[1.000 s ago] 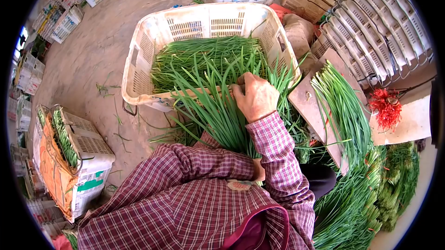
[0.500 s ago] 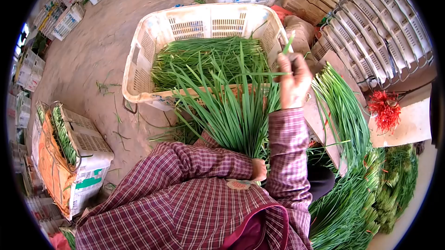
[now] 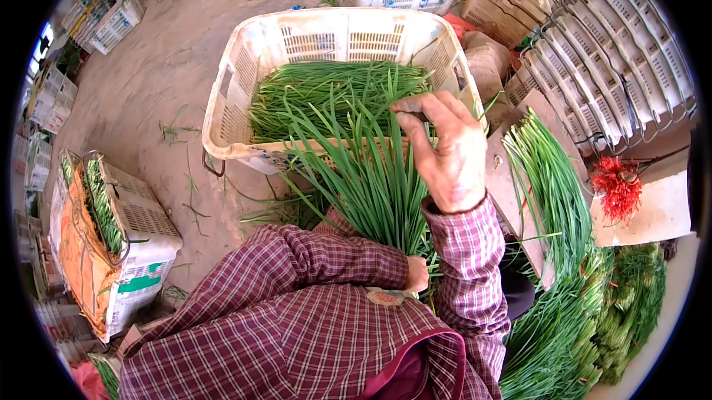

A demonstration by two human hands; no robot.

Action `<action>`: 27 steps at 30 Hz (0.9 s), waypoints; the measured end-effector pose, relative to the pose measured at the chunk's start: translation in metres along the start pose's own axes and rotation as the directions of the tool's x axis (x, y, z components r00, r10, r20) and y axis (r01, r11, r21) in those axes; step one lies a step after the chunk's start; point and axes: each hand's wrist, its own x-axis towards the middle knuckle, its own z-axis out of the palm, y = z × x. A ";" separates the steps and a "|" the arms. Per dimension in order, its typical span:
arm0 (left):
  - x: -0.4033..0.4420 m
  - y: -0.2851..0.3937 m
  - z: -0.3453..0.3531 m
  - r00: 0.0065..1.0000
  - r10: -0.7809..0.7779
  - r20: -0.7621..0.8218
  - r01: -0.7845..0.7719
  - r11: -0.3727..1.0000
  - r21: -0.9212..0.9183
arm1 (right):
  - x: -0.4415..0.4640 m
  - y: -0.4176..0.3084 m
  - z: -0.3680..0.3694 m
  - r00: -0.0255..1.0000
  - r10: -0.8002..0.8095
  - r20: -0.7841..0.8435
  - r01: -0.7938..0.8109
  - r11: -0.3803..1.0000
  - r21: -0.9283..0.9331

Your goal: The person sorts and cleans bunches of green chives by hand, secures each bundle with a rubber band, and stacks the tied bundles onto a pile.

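My left hand (image 3: 417, 274) is closed around the lower part of a bunch of garlic chives (image 3: 374, 185), mostly hidden by my sleeve. The long green leaves fan up and forward from it, over the near rim of a white plastic crate (image 3: 259, 151). My right hand (image 3: 449, 155) is above the bunch, its thumb and forefinger pinched on a chive leaf near the tips. Inside the crate lies a layer of chives (image 3: 334, 84).
To my right, loose chives (image 3: 549, 177) lie on a board (image 3: 504, 185), with more bundles (image 3: 630, 303) below. Red ties (image 3: 618, 188) hang near stacked crates (image 3: 615, 66). A filled crate (image 3: 141, 229) stands at left on the dirt floor (image 3: 141, 103).
My right hand has moved left and toward the leaf tips. The cut-off piece of leaf it held at the crate's right corner is no longer in its fingers. My left hand stays in place.
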 end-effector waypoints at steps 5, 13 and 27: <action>0.029 -0.019 0.049 0.991 -0.020 -0.130 0.021 1.000 0.008 | 0.010 0.003 0.023 0.992 -0.058 0.111 0.073 0.988 -0.135; 0.031 -0.018 0.037 0.988 -0.090 -0.123 0.058 0.968 -0.242 | 0.009 0.027 0.045 0.976 0.000 0.218 0.066 0.952 -0.298; 0.029 -0.006 0.024 0.999 -0.040 0.007 0.039 0.996 0.085 | 0.001 0.061 0.066 0.972 -0.119 -0.203 0.064 0.963 -0.260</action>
